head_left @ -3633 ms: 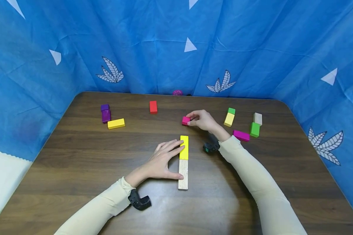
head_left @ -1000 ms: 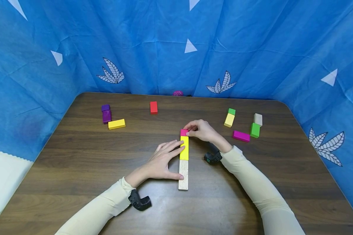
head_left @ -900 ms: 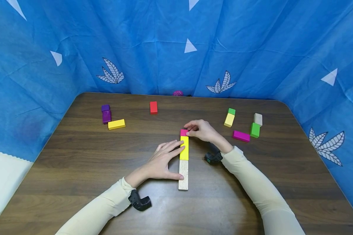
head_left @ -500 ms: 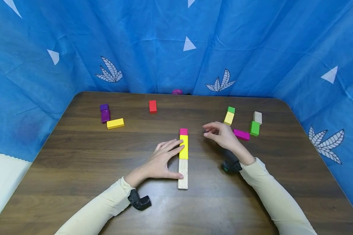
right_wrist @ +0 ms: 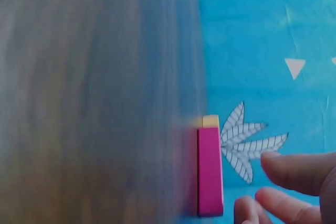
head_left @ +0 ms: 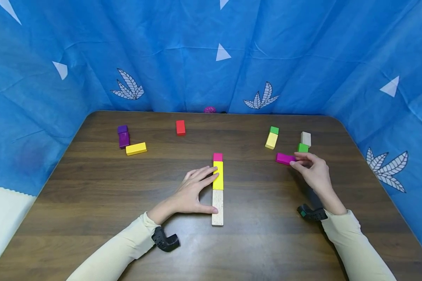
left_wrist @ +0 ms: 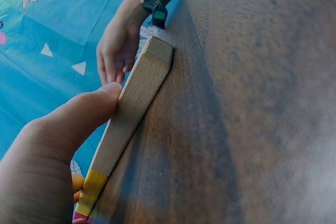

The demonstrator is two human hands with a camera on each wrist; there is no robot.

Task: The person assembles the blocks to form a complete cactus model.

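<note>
A row of blocks runs away from me at mid-table: a plain wooden block (head_left: 217, 218) nearest, a yellow block (head_left: 219, 183), then a small pink block (head_left: 218, 157). My left hand (head_left: 190, 193) lies along the row's left side, fingers spread, fingertips on the yellow block and thumb on the plain one. In the left wrist view that thumb (left_wrist: 79, 119) presses the wooden block's edge. My right hand (head_left: 314, 173) hovers by the right end of a magenta block (head_left: 284, 158). In the right wrist view, a gap shows between its bent fingers and this magenta block (right_wrist: 210, 171).
A green block (head_left: 303, 148), partly hidden by my right hand, touches a whitish block (head_left: 306, 138). Left of them lie a pale yellow block (head_left: 271, 141) and a small green one (head_left: 274, 130). Farther left are a red block (head_left: 180, 128), purple blocks (head_left: 124, 139) and a yellow block (head_left: 136, 148).
My right hand set the small pink block at the row's far end, let go, and moved right to the magenta block. My left hand has stayed on the row.
</note>
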